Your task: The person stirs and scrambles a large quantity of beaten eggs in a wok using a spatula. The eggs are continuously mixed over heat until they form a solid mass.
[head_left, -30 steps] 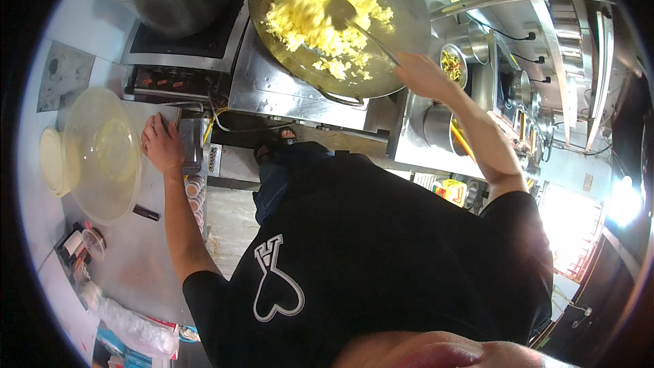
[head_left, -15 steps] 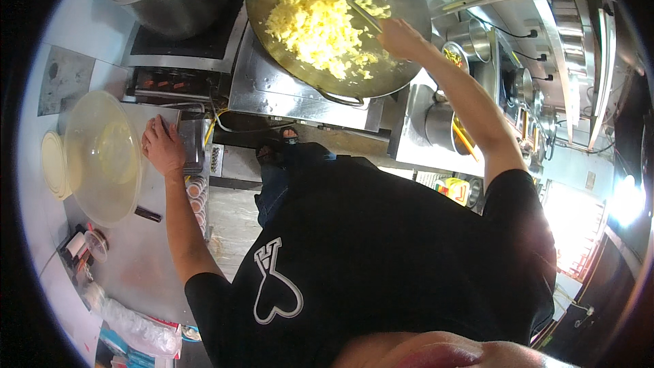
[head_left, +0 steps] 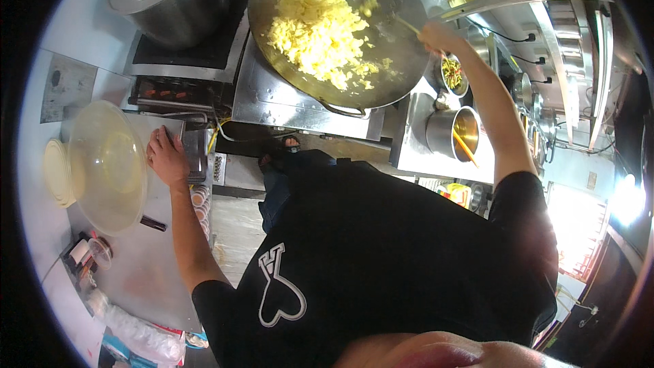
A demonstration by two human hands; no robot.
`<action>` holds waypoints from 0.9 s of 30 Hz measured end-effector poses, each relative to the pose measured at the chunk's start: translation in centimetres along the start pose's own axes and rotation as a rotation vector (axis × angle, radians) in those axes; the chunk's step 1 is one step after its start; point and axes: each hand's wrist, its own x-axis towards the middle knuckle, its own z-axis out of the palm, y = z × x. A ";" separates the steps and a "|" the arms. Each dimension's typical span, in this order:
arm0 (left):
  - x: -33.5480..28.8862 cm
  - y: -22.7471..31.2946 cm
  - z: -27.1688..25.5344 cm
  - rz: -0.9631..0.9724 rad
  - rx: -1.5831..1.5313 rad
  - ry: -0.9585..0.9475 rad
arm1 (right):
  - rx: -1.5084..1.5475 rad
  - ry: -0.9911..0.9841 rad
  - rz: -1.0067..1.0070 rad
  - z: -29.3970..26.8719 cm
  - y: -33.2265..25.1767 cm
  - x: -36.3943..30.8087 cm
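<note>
In the large wok [head_left: 402, 61] lies a heap of scrambled egg [head_left: 317, 27], yellow and broken into pieces, mostly in the left half. My right hand [head_left: 439, 37] grips the thin handle of a wok utensil [head_left: 407, 25] over the right rim. Blur hides the shape of its head; a small yellow clump of egg hangs smeared near the middle of the wok. My left hand [head_left: 167, 157] lies with fingers extended on the far edge of the metal counter [head_left: 139, 266]. Beside it is a big translucent plastic bowl [head_left: 109, 194], with a yellowish tint inside.
A lidded stockpot [head_left: 180, 17] stands on the burner left of the wok. To the right are a steel pot [head_left: 443, 131] with an orange-handled tool and a bowl of chopped vegetables [head_left: 452, 73]. A dark-handled tool [head_left: 154, 223] lies by the plastic bowl.
My right hand has moved right and slightly up, drawing the utensil out of the egg heap toward the wok's right rim. The left hand stays on the counter edge. The view has shifted slightly.
</note>
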 end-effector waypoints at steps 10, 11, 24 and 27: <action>-0.1 0.4 -0.9 -0.009 -0.025 0.001 | -0.485 0.451 -0.256 -3.4 -13.5 0.2; -0.2 0.3 -0.9 -0.001 -0.024 0.001 | -0.530 0.396 -0.242 -1.9 -15.1 -1.9; 0.0 0.2 0.3 0.041 0.024 0.048 | -0.715 0.240 0.120 -7.7 -6.4 -13.6; -0.5 -0.4 -0.3 0.034 0.053 0.073 | -0.492 -0.047 0.272 -11.3 -9.5 -14.0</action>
